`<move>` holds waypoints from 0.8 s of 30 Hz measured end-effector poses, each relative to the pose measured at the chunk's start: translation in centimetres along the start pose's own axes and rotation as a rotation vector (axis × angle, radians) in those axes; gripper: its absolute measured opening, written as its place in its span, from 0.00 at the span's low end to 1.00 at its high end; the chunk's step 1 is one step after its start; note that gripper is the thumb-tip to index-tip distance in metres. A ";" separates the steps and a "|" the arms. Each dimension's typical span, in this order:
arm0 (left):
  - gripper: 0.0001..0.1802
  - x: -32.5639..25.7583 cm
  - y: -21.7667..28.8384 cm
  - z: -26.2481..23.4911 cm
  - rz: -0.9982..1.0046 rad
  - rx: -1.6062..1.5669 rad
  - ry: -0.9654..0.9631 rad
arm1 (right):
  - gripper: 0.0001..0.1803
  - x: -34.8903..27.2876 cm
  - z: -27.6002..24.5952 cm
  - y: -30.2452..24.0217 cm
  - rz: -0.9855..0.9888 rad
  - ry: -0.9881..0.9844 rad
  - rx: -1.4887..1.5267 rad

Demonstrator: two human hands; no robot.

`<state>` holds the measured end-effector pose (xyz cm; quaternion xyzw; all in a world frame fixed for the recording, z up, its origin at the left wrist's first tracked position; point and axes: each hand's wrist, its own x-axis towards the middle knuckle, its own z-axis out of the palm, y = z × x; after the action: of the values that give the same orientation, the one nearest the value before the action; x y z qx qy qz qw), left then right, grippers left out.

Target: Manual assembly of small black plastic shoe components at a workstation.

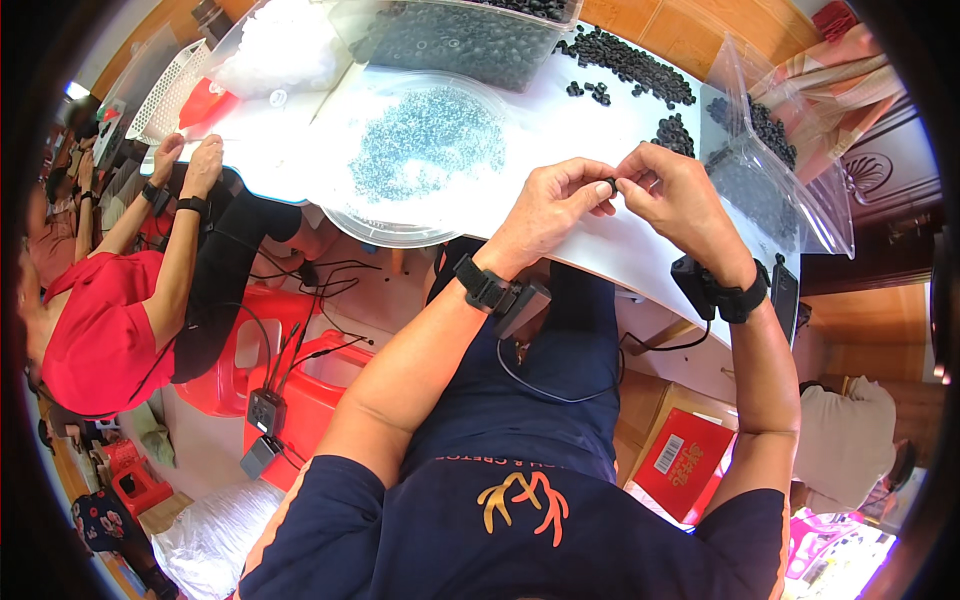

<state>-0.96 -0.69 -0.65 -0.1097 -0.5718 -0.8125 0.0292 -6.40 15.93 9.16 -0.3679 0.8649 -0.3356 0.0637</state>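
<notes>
My left hand [556,208] pinches a small black cylindrical piece [612,186] between thumb and fingertips, over the white table's near edge. Meeting it from the other side, my right hand [682,192] has its thumb and forefinger closed at the same piece; whether it holds anything smaller is hidden. To the left of my hands lies a wide round clear tray [385,237] of tiny clear-bluish pieces [425,145]. Beyond my right hand, loose black pieces [632,66] are scattered on the table, with a smaller heap [674,135] close to my knuckles.
A clear bin [460,45] of black pieces stands at the back. At right, a clear open box [815,205] holds more. A co-worker in red [105,330] works at left beside a white basket [172,95]. Red stools [290,390] and cables surround my left side.
</notes>
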 end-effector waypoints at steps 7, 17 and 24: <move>0.15 -0.3 0.5 0.3 -0.012 0.037 -0.042 | 0.09 -0.1 -1.0 0.1 0.192 -0.113 0.191; 0.14 -1.6 1.9 1.2 0.020 -0.064 -0.047 | 0.14 -2.2 -1.8 1.7 0.374 -0.282 0.906; 0.13 -1.9 3.5 2.2 0.484 0.256 -0.069 | 0.16 -3.9 -2.0 0.6 0.352 -0.417 1.157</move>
<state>1.79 0.03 2.90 -0.2660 -0.6276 -0.6989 0.2165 -4.64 19.94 9.78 -0.1839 0.5609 -0.6541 0.4730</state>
